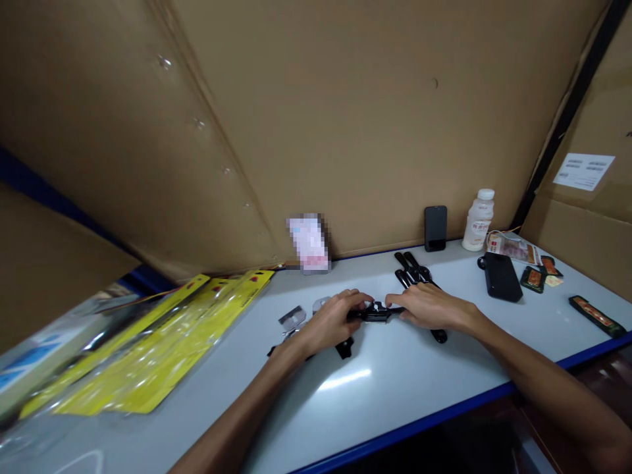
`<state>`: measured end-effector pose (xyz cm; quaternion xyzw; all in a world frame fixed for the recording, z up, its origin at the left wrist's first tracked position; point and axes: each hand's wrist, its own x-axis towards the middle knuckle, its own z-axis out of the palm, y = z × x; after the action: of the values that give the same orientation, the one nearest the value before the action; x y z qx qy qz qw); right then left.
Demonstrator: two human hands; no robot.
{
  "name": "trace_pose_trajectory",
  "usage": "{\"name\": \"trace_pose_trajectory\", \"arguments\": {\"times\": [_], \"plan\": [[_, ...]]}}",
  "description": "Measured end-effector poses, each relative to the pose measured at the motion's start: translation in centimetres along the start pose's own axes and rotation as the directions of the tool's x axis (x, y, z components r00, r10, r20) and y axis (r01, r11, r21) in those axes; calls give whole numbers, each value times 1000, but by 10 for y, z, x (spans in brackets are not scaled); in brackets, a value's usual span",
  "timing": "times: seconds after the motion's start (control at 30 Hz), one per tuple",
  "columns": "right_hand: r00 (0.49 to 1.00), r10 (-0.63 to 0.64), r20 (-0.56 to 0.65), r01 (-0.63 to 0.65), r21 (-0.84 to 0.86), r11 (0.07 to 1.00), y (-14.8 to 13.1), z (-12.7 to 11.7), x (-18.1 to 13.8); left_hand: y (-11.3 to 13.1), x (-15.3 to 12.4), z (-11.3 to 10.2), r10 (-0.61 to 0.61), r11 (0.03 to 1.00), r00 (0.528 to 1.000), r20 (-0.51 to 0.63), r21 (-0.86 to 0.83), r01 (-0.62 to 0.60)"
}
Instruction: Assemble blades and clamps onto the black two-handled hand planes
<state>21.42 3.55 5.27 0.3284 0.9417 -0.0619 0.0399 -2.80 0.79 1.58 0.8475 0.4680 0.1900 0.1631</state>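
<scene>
Between my two hands is a black spokeshave [376, 312], held level just over the table, its metal middle part showing. My left hand [342, 315] closes round its left handle, and my right hand [419, 304] grips the right handle. Flat silver blades [292, 317] lie beside my left hand, partly covered by it. A small black part [344, 347] sits under the left wrist. Behind and beneath my right hand is a pile of more black spokeshave bodies [407, 263], partly hidden by that hand.
Yellow-backed clear blister packs [197, 342] are stacked on the left of the white table [395, 401]. Along the back stand a phone with a blurred screen [310, 243], a black phone [435, 229] and a white bottle [478, 220]. A black case [502, 276] and snack packets [534, 279] lie right.
</scene>
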Motion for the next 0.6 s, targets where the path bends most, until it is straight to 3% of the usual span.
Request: {"name": "trace_pose_trajectory", "arguments": {"times": [0.47,0.6], "plan": [[998,63,6,-63,58,996,5,-1,-2,3,-1,3,19,999,1000,4,29,-19],[988,90,-128,-69,163,984,12,-5,8,9,0,12,45,990,998,-52,133,-38]]}}
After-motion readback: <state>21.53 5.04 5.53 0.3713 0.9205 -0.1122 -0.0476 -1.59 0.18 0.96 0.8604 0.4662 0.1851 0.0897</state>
